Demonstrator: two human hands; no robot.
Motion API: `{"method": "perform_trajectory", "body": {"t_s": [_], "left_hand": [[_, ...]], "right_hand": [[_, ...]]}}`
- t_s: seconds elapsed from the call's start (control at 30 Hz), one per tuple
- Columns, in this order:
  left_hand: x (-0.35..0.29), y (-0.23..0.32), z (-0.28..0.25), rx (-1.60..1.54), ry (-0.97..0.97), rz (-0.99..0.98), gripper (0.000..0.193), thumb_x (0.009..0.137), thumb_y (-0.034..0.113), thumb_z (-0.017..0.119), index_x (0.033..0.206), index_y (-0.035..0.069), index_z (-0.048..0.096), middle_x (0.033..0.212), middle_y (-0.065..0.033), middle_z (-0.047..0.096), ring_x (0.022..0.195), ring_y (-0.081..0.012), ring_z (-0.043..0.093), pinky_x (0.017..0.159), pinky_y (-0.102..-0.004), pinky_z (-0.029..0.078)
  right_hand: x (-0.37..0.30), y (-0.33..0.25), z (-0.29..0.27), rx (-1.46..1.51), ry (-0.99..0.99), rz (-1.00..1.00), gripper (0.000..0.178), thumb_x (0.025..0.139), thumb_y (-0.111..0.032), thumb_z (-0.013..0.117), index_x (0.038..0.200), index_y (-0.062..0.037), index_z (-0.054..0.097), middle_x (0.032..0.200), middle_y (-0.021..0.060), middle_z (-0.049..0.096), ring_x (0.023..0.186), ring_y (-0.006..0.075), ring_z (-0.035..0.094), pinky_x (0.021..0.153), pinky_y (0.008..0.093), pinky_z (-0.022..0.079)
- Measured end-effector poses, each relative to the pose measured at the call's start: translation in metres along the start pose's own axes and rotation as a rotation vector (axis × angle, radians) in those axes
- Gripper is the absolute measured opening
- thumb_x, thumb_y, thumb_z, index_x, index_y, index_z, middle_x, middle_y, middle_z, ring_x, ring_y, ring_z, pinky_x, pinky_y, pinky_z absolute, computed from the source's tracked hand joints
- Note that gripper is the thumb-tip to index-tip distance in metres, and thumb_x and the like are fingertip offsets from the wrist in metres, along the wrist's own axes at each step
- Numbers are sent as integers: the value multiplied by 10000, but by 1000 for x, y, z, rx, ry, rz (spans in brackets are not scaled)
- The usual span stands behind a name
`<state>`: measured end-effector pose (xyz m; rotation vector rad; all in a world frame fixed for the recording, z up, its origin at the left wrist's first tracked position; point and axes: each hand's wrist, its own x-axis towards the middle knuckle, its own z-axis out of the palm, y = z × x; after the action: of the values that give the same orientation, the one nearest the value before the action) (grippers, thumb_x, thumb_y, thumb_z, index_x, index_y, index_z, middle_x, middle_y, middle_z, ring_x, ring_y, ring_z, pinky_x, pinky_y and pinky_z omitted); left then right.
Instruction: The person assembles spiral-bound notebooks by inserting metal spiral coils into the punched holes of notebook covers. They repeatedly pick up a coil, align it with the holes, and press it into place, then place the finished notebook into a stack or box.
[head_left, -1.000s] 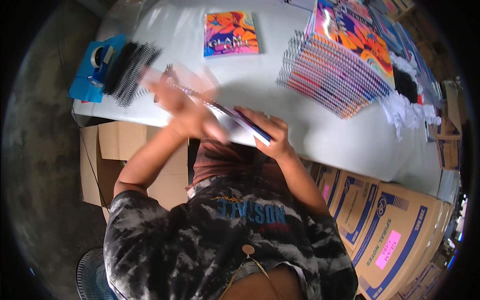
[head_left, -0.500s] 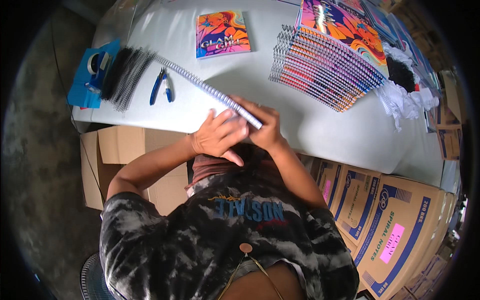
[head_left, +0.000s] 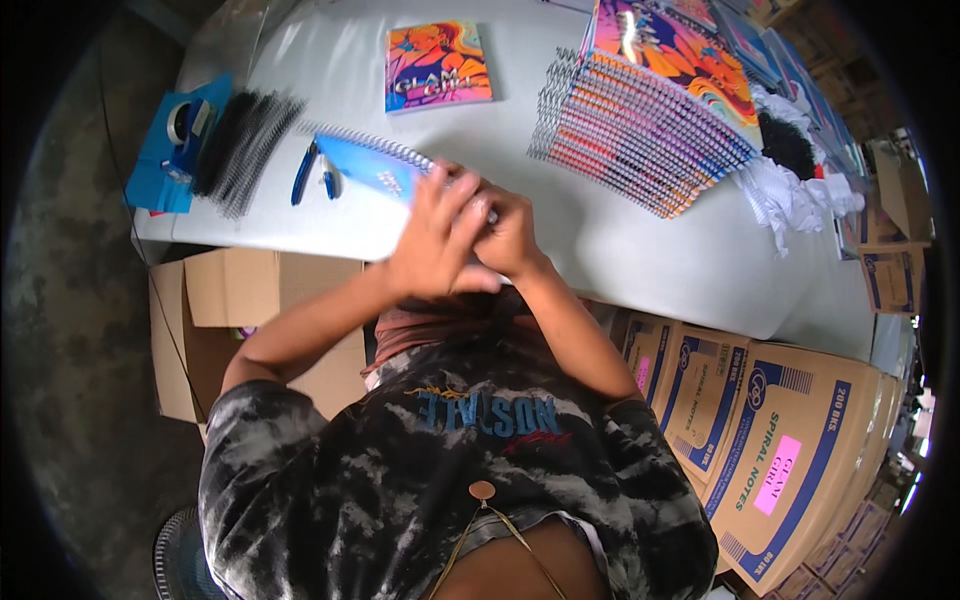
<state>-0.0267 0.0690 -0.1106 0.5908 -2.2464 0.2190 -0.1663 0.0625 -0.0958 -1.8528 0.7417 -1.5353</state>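
A spiral notebook is tilted above the near side of the table, its blue cover showing and a wire coil along its upper edge. The coil sticks out past the notebook's far left end. My right hand is closed around the near end of the notebook, partly hidden by my other hand. Across that same end lies my left hand, fingers stretched out and thumb apart, over the coil's near end. Blue-handled pliers and a small blue-and-white tool rest left of the notebook.
Loose black coils lie at the left beside a blue tape dispenser. A colourful notebook sits at the back. Stacked spiral notebooks and crumpled paper occupy the right. Cardboard boxes stand below the table's edge.
The notebook has turned so its blue cover shows instead of mostly its coiled edge. My left hand has shifted up and right over the near end, against my right hand.
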Motion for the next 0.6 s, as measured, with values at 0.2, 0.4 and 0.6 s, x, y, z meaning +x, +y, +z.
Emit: {"method": "perform_trajectory", "body": {"t_s": [0.2,0.4,0.6], "left_hand": [[61,33,-75,-236,-7,-460,698,894,224,457,1377,-85,59,1426,-316,65,1333,-430,124,1075,-430,143],[73,16,-133,-652,422,-1045,184,858,83,594,979,-53,620,836,-65,649,759,-78,577,706,-221,469],[62,-16,-127,-1009,222,-1098,152,820,23,604,964,-27,612,840,-36,630,730,-64,560,678,-198,458]], "right_hand": [[34,-31,24,224,-116,-173,718,838,-338,555,1388,-13,226,1449,211,177,1355,355,127,1095,422,125],[84,-79,-6,-149,-217,-33,304,880,-234,517,1084,-22,596,853,122,627,786,256,591,806,352,437],[77,-55,2,224,-155,408,153,713,-18,685,828,30,597,737,109,626,674,165,610,648,283,486]]}}
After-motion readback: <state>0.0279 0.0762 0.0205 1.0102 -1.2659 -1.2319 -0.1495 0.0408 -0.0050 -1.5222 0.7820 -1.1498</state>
